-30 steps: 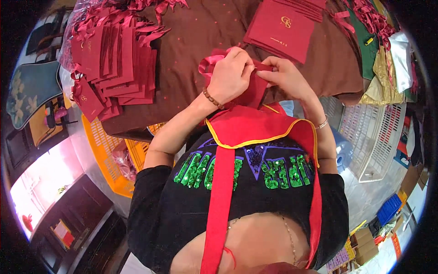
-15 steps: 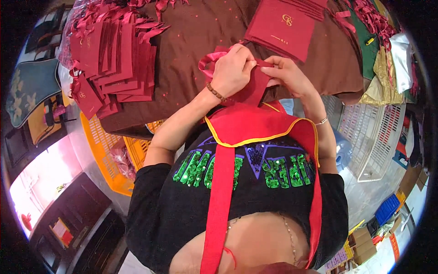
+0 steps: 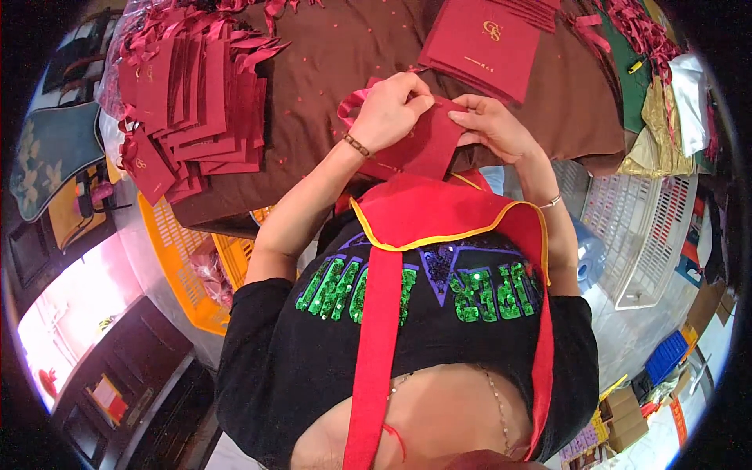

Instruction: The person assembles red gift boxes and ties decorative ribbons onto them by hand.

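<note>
Seemingly upright, red pouch (image 3: 427, 145) between both hands

Both hands, left hand (image 3: 389, 111) and right hand (image 3: 492, 125), on a dark-red pouch (image 3: 427, 145).

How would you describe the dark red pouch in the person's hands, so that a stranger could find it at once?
Start at the brown cloth covering the table. At its near edge, both hands meet: left hand, right hand. The dark red pouch is pinched between them. Unlike the pouches piled at left and the flat stack at the far side, it alone is lifted and held.
</note>
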Demonstrator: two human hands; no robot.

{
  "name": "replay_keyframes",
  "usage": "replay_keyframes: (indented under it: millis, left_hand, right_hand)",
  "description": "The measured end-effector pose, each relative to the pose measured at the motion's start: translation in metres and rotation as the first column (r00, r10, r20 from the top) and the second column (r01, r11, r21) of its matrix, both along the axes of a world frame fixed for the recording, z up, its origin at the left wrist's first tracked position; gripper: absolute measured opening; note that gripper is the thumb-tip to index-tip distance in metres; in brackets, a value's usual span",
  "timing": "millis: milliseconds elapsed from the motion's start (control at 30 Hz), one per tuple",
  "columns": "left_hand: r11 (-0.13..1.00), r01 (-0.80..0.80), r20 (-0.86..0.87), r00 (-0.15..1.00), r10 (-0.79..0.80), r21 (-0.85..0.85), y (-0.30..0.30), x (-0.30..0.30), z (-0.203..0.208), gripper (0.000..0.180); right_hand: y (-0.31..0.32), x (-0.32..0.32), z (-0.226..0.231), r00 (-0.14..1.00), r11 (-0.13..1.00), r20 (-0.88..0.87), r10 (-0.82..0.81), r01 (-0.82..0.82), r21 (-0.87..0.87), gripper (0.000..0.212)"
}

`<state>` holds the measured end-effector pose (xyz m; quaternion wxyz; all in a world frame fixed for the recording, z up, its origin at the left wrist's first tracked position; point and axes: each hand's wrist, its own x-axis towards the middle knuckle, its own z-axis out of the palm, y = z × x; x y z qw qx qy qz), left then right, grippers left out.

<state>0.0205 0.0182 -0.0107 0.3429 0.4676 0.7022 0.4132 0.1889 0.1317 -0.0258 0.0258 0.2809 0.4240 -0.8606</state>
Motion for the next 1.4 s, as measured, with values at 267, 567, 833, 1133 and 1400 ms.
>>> replay_keyframes:
  millis: [267, 567, 833, 1133, 1400]
  left_hand:
    - [0.995, 0.069, -0.244, 0.968, -0.05, 0.068, -0.003, 0.006, -0.003, 0.012]
    - [0.971, 0.044, -0.431, 0.9, 0.062, 0.233, -0.007, 0.023, 0.003, 0.007]
    - [0.926, 0.136, -0.747, 0.638, 0.19, 0.352, -0.008, 0.039, 0.002, 0.01]
    - [0.93, 0.025, -0.704, 0.661, 0.26, 0.366, -0.012, 0.044, 0.005, 0.01]
    - [0.928, -0.006, -0.553, 0.801, 0.227, 0.372, -0.01, 0.042, 0.001, 0.012]
  right_hand:
    - [0.001, 0.001, -0.004, 1.0, 1.0, -0.012, 0.0, 0.0, 0.003, 0.023]
    - [0.0, 0.003, 0.006, 1.0, 0.999, -0.011, 0.004, -0.004, 0.053, 0.022]
    - [-0.003, 0.003, 0.014, 1.0, 0.99, 0.019, 0.006, -0.009, 0.143, 0.012]
    - [-0.012, 0.006, 0.016, 0.999, 0.956, 0.028, -0.029, 0.019, 0.293, 0.014]
    - [-0.017, 0.012, 0.021, 0.998, 0.936, 0.049, -0.051, 0.031, 0.35, 0.016]
